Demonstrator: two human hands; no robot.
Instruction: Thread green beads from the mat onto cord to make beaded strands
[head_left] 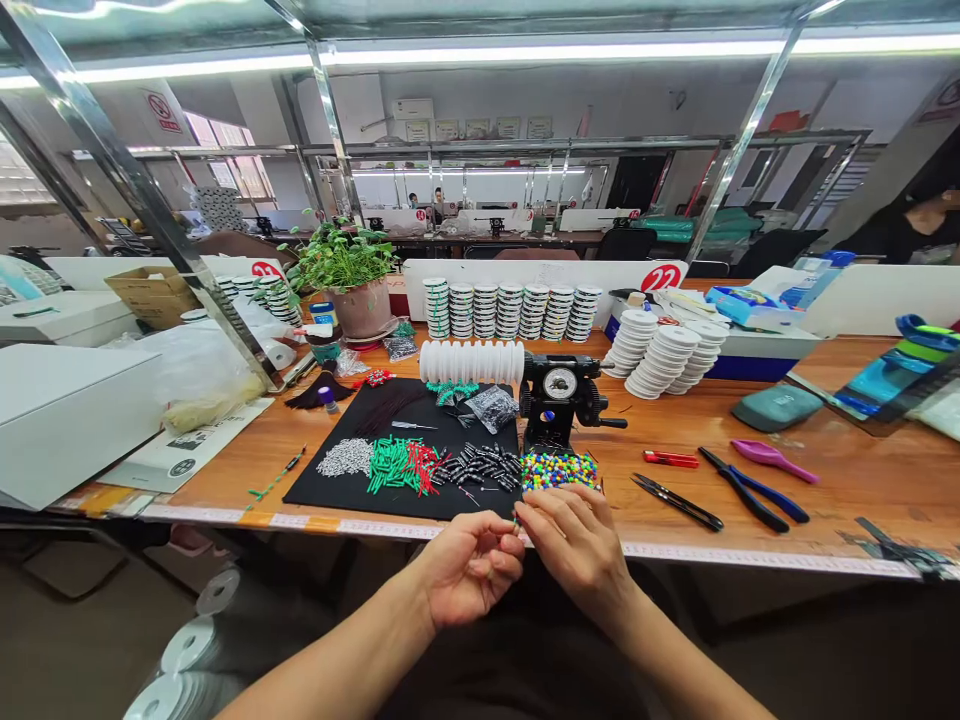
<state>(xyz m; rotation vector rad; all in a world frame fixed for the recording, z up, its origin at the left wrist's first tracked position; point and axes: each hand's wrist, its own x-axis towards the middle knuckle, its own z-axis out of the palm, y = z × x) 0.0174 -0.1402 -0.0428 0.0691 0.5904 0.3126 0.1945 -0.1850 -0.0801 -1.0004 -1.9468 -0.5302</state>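
Left hand | pinching tiny green piece | slender, partly hidden

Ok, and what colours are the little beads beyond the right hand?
The little beads are mixed: blue, yellow, green, white, some red. Best seen in the head view.

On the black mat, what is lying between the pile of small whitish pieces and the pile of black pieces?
The head view shows green pieces beside the whitish pieces, then red pieces beside the black pieces.
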